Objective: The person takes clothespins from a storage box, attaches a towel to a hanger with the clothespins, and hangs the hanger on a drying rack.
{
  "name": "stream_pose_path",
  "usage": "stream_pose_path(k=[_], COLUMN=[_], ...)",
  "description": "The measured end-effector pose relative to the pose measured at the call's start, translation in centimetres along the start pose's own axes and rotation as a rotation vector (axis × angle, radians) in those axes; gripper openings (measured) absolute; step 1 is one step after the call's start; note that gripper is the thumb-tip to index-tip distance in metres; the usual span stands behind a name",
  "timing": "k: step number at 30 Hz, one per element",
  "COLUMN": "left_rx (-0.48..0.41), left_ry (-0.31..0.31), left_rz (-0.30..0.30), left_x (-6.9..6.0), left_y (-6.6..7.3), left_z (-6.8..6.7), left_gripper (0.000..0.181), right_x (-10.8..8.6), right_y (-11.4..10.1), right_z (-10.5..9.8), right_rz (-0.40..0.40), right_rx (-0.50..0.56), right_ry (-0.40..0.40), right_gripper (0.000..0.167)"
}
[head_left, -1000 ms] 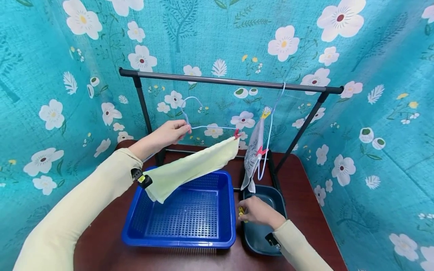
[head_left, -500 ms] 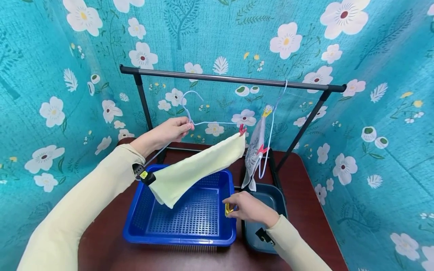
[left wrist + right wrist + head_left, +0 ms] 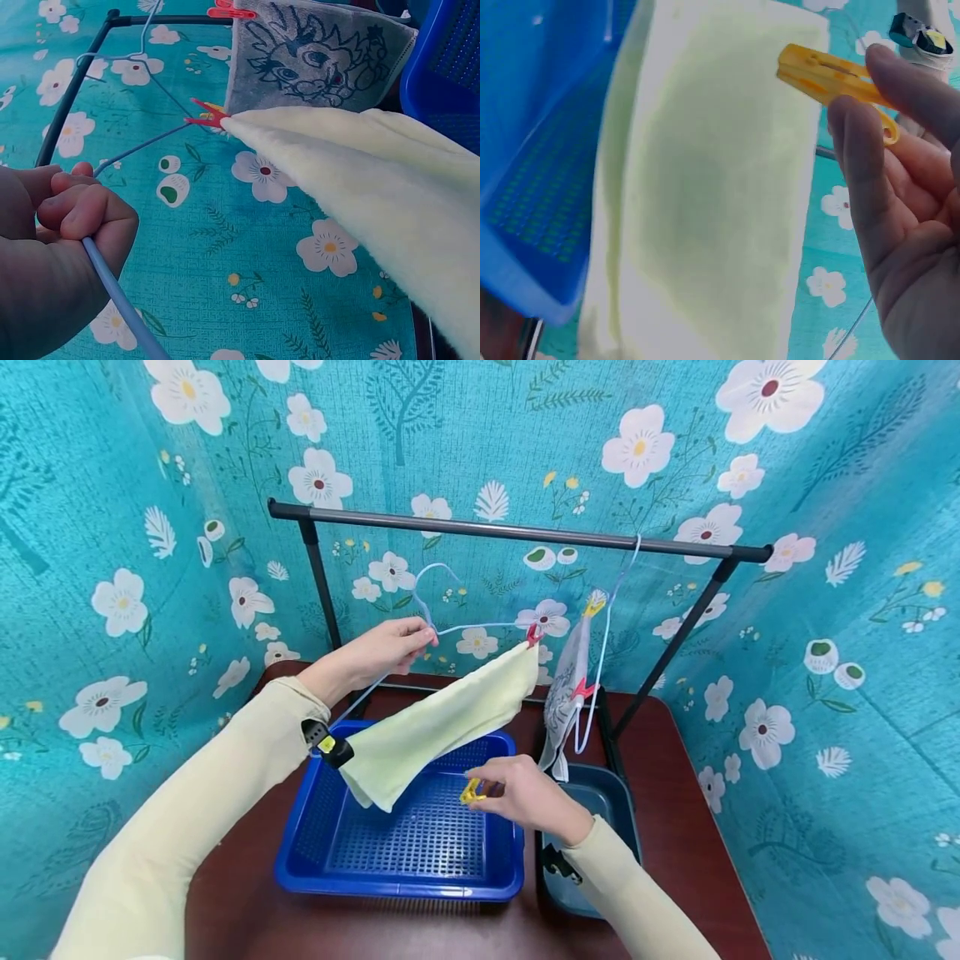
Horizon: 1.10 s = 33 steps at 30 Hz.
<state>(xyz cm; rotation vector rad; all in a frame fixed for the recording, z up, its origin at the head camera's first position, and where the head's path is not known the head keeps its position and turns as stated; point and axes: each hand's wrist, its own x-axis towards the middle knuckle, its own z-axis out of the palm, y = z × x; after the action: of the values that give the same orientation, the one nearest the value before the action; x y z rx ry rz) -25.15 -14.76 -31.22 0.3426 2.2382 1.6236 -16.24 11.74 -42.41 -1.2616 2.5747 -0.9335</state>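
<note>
My left hand (image 3: 393,652) grips a light blue wire hanger (image 3: 480,626) just below its hook, holding it in front of the rack. A pale yellow towel (image 3: 442,718) hangs slanted from it. One red clothespin (image 3: 533,635) pins the towel's right end to the hanger; its left end is partly hidden by my forearm and wrist strap. Between thumb and fingers, my right hand (image 3: 525,793) pinches a yellow clothespin (image 3: 832,75), apart from the towel and over the blue basket (image 3: 401,891). In the right wrist view the clothespin lies in front of the towel.
A black rack (image 3: 480,531) stands behind my hands. On its right part hangs another hanger (image 3: 603,643) with a grey printed cloth (image 3: 562,702) held by yellow and red clothespins. Below it sits a dark teal tray (image 3: 592,906) on the brown table (image 3: 697,860).
My right hand has moved left and up from the teal tray to above the blue basket, carrying the yellow clothespin. My left hand and the hanger have shifted slightly right and up.
</note>
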Motion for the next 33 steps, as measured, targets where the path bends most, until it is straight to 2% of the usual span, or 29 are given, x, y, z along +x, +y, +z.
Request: stream_pose_path(k=[6,10,18,24,27,33], left_rx=[-0.003,-0.014,0.004,-0.007,-0.009,-0.039], left_ry=[-0.033,-0.034,-0.034,-0.04,-0.048,-0.08], left_rz=[0.006,0.01,0.022,0.015,0.022,0.026], left_x=[0.1,0.3,0.5,0.4,0.4,0.5], left_y=[0.0,-0.2,-0.2,-0.5,-0.5,-0.4], left_z=[-0.1,-0.2,-0.4,-0.6,-0.7,-0.9], left_gripper=[0.032,0.032,0.032,0.032,0.032,0.033], right_x=[1.0,1.3,1.5,1.7,1.8,2.7], right_y=[-0.4,-0.3,-0.3,-0.6,-0.7,-1.0], right_z=[0.0,0.1,0.0,0.1,0.1,0.4], right_rz=[-0.057,-0.068,-0.03,0.015,0.008,-0.052], right_rx=[-0.01,-0.008,-0.014,0.017,0.023,0.009], right_ry=[0.01,-0.001,0.008,-0.053,-0.069,-0.005], right_gripper=[0.05,0.054,0.04,0.042,0.043,0.041])
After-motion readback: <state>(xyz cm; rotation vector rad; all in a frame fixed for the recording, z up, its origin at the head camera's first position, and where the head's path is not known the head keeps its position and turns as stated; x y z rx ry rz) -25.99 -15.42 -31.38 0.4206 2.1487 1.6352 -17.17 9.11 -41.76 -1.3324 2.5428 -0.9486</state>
